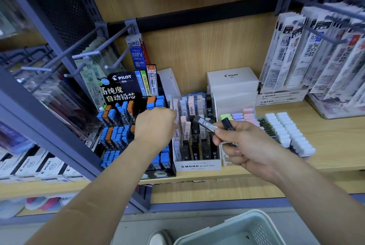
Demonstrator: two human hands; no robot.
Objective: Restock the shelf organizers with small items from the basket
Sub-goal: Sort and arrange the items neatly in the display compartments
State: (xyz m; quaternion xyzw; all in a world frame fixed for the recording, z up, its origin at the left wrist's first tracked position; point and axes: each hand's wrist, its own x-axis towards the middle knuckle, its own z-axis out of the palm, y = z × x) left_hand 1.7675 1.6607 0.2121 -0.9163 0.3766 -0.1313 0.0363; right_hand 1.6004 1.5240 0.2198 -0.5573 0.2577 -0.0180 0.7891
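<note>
My right hand (244, 145) pinches two slim lead cases (205, 124), one silver-grey and one black, in front of the clear MONO graph MG organizer (197, 165). That organizer holds rows of pink, white and black lead cases. My left hand (156, 124) reaches to the organizer's left side, its fingers curled and hidden from view; whether it holds anything cannot be seen. Left of it stands the black PILOT lead display (122, 88) with blue and orange cases. The pale green basket (237, 231) sits on the floor at the bottom right.
White PILOT boxes (232, 80) are stacked behind the organizer. Pastel and white erasers (284, 128) lie in rows to the right. Hanging refill packs (316, 51) fill hooks at the right; bare metal hooks (87, 55) jut out at the left. A shoe (160, 237) shows below.
</note>
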